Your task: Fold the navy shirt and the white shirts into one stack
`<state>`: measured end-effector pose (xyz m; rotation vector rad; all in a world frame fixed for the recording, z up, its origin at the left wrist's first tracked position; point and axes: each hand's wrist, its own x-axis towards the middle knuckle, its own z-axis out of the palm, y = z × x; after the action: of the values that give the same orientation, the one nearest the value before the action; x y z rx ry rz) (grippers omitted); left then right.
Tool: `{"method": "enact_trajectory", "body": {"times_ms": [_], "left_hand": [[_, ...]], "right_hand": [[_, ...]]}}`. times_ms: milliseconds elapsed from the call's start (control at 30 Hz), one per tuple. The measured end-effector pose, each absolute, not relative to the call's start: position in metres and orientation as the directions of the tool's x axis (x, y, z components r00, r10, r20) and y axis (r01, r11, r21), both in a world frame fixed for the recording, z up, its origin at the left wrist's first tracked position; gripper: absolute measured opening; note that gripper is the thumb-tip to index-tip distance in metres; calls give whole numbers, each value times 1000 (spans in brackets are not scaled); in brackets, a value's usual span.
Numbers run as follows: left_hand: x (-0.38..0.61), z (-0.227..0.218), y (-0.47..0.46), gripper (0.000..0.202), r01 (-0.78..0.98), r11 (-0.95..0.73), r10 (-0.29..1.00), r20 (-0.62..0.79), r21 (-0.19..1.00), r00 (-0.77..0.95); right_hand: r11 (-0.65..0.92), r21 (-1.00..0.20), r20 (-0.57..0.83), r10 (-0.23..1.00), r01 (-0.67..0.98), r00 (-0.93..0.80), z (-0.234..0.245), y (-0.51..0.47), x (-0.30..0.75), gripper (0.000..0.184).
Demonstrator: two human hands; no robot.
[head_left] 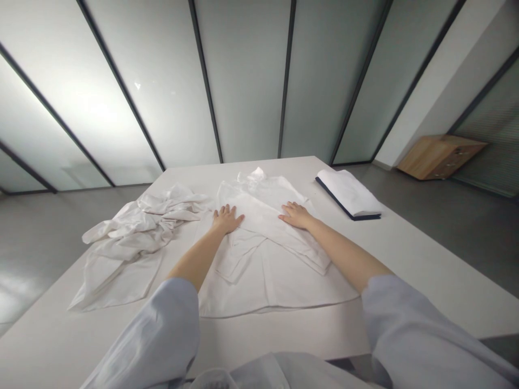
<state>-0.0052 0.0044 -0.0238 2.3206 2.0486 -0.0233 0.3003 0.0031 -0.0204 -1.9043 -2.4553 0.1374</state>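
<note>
While a white shirt (261, 232) lies beneath, left hand (227, 219), right hand (298, 215); both spread flat, gripping nothing.

You have soft, uneven light; the glass wall (101, 102) glows brightest toward ten o'clock and dims toward two; glare whitens the floor (12, 294) between eight and nine; fine detail on the white shirt (259, 205) washes out for you; wide-angle distortion slants the wall's bars outward; the cabinet (440, 156) near three looks stretched and soft.
</note>
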Motion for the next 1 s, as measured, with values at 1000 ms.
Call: {"method": "enact_trajectory", "body": {"times_ms": [1000], "left_hand": [[-1, -18, -1, 71, 984, -172, 980, -89, 42, 175]], "right_hand": [[242, -7, -35, 970, 970, -242, -13, 0, 261, 58]]}}
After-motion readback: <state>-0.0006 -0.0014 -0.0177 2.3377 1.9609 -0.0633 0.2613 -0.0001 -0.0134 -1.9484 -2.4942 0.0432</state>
